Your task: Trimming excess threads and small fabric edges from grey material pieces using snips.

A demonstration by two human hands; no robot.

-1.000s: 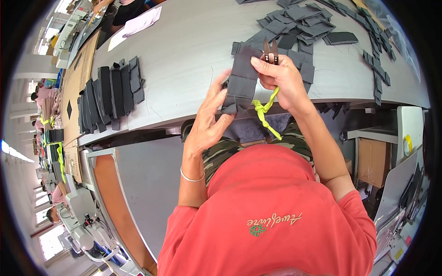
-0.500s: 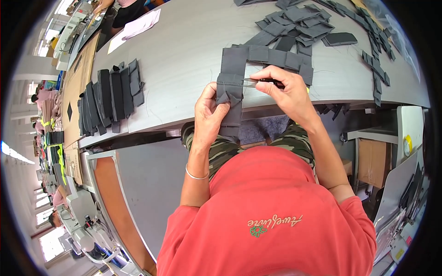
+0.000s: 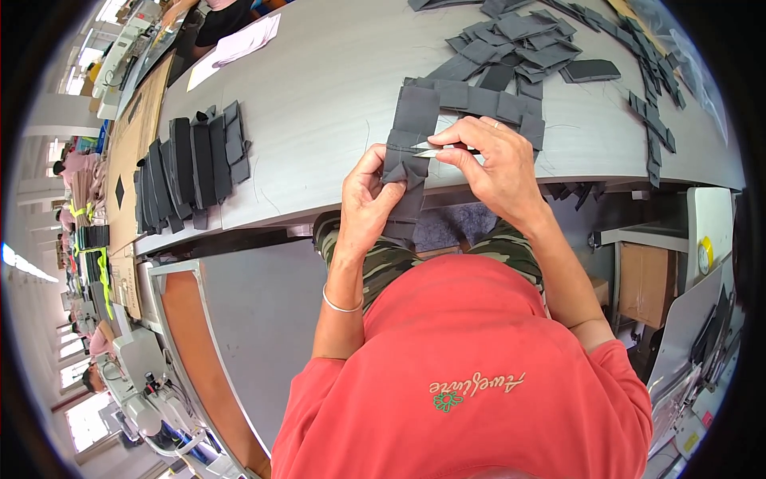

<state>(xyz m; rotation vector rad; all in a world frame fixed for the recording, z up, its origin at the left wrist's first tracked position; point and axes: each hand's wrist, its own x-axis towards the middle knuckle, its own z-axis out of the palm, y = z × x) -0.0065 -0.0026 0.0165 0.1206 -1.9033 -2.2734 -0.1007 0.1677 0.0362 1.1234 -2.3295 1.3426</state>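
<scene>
A chain of dark grey fabric pieces hangs over the table's near edge, its upper end joined to more pieces on the tabletop. My left hand pinches the fabric at a fold, thumb on top. In my right hand is a pair of thread snips, held between thumb and fingers. Their pointed blades reach the right edge of the fabric, at a seam just above my left thumb. My palm and fingers hide most of the snips' handle.
A heap of grey fabric pieces lies on the grey table at the far right. Neat stacked strips sit at the left. More strips trail along the right side. Pale sheets lie far left, near another person.
The fabric's upper part has shifted slightly right and now tilts. The snips' blades show as lighter and spread at the seam; my right hand has turned a little.
</scene>
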